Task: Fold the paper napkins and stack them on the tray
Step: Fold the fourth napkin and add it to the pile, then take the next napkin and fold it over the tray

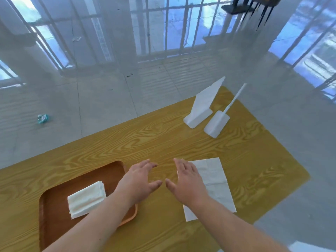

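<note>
An unfolded white paper napkin (216,182) lies flat on the wooden table to the right. My right hand (187,182) hovers over its left edge with fingers spread and straight, holding nothing. My left hand (140,180) is stretched out beside it over the bare table, fingers relaxed and empty. A brown tray (54,206) sits at the left front, partly under my left forearm. On the tray lies a stack of folded white napkins (85,199).
Two white plastic stands rest at the table's far right: one (200,110) holds an upright napkin, the other (216,124) carries a thin rod. The table's right edge (291,193) is close to the flat napkin. A crumpled teal wrapper (43,118) lies on the floor.
</note>
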`<state>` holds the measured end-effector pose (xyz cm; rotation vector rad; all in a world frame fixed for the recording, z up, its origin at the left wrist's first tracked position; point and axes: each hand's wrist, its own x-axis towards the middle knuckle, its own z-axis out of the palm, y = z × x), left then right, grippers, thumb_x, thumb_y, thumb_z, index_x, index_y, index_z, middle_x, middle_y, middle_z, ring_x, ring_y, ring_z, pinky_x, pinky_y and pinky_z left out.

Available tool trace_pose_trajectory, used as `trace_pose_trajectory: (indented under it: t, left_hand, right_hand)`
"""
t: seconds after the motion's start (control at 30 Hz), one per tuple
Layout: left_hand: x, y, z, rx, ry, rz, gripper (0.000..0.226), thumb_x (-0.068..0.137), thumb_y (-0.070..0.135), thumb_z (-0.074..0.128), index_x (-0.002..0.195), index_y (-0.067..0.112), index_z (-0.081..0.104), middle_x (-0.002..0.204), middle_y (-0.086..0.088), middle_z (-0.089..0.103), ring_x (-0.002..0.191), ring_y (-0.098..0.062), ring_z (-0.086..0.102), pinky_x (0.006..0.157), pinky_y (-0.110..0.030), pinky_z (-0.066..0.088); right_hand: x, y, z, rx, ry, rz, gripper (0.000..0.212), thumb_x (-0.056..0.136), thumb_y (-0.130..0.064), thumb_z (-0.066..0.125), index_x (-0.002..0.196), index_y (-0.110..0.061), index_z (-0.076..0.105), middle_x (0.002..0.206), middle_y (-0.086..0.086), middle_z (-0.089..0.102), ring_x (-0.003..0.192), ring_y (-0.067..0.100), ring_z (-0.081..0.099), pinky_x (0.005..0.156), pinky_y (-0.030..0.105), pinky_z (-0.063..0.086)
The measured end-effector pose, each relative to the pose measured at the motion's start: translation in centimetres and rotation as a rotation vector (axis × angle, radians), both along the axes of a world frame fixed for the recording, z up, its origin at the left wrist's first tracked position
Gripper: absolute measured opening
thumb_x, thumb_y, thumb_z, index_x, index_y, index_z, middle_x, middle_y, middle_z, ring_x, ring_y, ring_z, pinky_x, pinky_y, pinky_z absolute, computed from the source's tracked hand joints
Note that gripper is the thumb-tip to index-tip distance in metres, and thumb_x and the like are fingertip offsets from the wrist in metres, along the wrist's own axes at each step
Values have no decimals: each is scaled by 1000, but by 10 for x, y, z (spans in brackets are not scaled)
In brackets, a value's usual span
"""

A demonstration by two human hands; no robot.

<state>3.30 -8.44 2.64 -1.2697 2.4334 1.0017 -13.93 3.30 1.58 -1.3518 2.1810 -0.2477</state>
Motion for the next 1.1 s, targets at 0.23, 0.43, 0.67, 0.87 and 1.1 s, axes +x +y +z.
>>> trace_pose_trajectory:
  t: [0.23, 0.43, 0.67, 0.87, 1.1]
  left_hand:
    - [-91, 34, -16, -25, -64, -300, 76, 95, 63, 58, 162, 44, 27, 177, 14, 12, 162, -17, 13, 129, -41, 20]
    - [-137, 50, -34, -83, -107, -487, 71, 99, 58, 53, 164, 40, 28, 178, 7, 8, 163, -15, 10, 130, -38, 17]
    - [-144, 61, -65, -225, -186, -593, 86, 96, 69, 49, 167, 40, 8, 178, 2, -11, 163, -19, -11, 133, -47, 3]
    - [-131, 61, -75, -264, -207, -554, 90, 93, 78, 40, 166, 44, -1, 170, 10, -28, 161, -14, -20, 132, -53, 2]
    - [-117, 58, -60, -354, -296, -367, 91, 94, 81, 33, 168, 36, 6, 178, 0, 2, 159, -25, 17, 126, -49, 24]
  right_hand:
    - [-67, 54, -13, 59, 2, -135, 87, 99, -62, 52, 167, -25, 14, 174, 8, 20, 162, 30, 10, 130, 48, 18]
    - [-100, 85, -25, 84, 63, -93, 85, 99, -64, 48, 167, -28, 10, 175, 9, 16, 162, 31, 8, 130, 54, 17]
    - [-108, 115, -54, 159, 102, 64, 87, 100, -65, 43, 167, -32, -2, 177, 3, -13, 161, 32, -16, 128, 58, -2]
    - [-107, 118, -62, 124, 171, 119, 88, 101, -68, 35, 167, -31, -10, 174, 4, -25, 158, 34, -27, 128, 55, -12]
    - [-95, 93, -54, 100, 165, 169, 80, 104, -59, 36, 167, -31, -5, 177, 10, -11, 161, 36, -14, 128, 51, -8]
